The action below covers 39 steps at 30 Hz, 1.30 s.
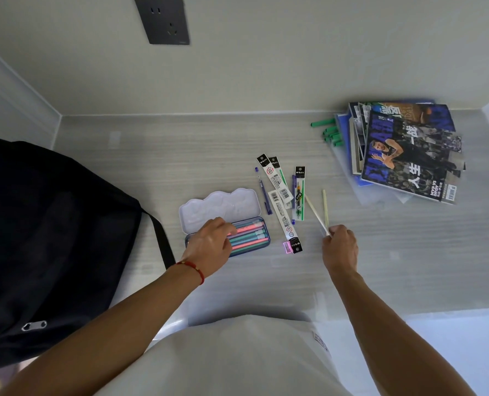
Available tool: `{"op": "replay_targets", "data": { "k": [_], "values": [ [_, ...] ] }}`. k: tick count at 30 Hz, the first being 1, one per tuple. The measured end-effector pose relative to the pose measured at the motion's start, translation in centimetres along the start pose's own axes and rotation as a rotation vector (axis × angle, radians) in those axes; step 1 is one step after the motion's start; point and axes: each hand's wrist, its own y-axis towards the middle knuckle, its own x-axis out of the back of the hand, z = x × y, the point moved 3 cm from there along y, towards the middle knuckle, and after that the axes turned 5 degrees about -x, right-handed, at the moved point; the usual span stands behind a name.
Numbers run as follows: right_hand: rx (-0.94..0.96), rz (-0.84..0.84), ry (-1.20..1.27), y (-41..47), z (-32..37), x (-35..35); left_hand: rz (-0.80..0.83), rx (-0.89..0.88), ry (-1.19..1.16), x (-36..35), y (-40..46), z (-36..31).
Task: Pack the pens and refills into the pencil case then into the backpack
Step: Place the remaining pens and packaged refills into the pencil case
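Pens [325, 208] in right hand [339, 247]: two.

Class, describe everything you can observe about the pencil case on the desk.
The pencil case is a shallow oblong tin, apparently metal, with a dark blue tray and a pale lilac lid swung fully open, lying flat behind it with a wavy far edge. Pink and teal pens lie lengthwise inside. It sits on the desk beside the black backpack; the left hand rests over its left end.

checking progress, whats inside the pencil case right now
The open pencil case holds pink and teal pens lying side by side. The left hand covers its left part, hiding anything there.
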Motion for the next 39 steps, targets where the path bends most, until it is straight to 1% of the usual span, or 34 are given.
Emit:
{"op": "replay_targets", "data": {
  "k": [2,4,8,12,14,18,22,24,26,28,29,31,33,36,37,39],
  "values": [
    [-0.030,0.013,0.048,0.0,0.0,0.2,0.010,0.016,-0.014,0.0,-0.1,0.2],
    [-0.022,0.017,0.082,-0.2,0.2,0.4,0.021,0.033,-0.031,-0.1,-0.3,0.4],
    [0.104,0.035,0.078,-1.1,1.5,0.1,0.009,0.037,-0.043,-0.2,0.2,-0.2],
    [0.055,0.139,0.112,-1.9,2.6,-1.1,0.013,0.021,-0.069,-0.7,0.4,-1.0],
    [0.051,0.167,0.088,-2.2,3.0,-1.7,0.024,0.027,-0.066,-0.8,0.1,-0.9],
    [0.065,0.122,0.017,-2.1,3.5,-2.1,0.035,0.039,-0.071,-0.8,-0.5,-0.4],
    [0.020,0.164,-0.027,-1.3,3.6,-1.8,0.036,0.056,-0.075,-0.8,-1.0,-0.3],
    [0.014,0.148,-0.018,-1.4,3.9,-1.5,0.031,0.061,-0.077,-0.9,-0.9,-0.5],
    [0.062,0.091,0.019,-2.0,4.2,-1.1,0.018,0.060,-0.095,-0.7,-0.6,-0.7],
    [0.175,0.079,0.103,-2.8,4.8,-0.9,-0.017,0.076,-0.118,-0.2,-0.3,-0.8],
    [0.247,0.118,0.148,-3.4,5.3,-0.8,-0.054,0.091,-0.133,0.1,-0.1,-0.7],
    [0.433,0.252,0.181,-4.5,6.6,-1.1,-0.151,0.120,-0.157,1.0,0.1,-0.4],
    [0.609,0.395,0.153,-5.6,7.9,-1.7,-0.181,0.069,-0.079,1.8,0.1,-0.1],
    [0.737,0.563,0.095,-6.6,9.5,-2.5,-0.072,-0.147,0.153,1.9,-0.6,0.5],
    [0.749,0.606,0.077,-6.8,10.0,-2.8,-0.034,-0.187,0.187,1.6,-1.0,0.8],
    [0.741,0.672,0.056,-7.0,10.8,-3.2,0.026,-0.179,0.208,1.1,-2.1,1.4]
  ]
}}
